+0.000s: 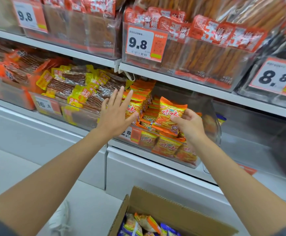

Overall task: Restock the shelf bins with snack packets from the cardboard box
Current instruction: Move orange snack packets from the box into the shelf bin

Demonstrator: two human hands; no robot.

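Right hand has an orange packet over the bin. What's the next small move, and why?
Probably lower the orange packet in the right hand into the clear bin, beside the stack the open left hand seems to steady; that gap looks free.

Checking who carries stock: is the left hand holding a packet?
No, the left hand is flat with straight fingers, while the right hand grips the orange packet.

I count two hands at the shelving, one left hand (116, 114) and one right hand (190, 125). A single orange packet (170, 114) is held in the right. One cardboard box (173, 206) stands below. Five price tags (141, 42) show, spread over two shelves (155, 76).
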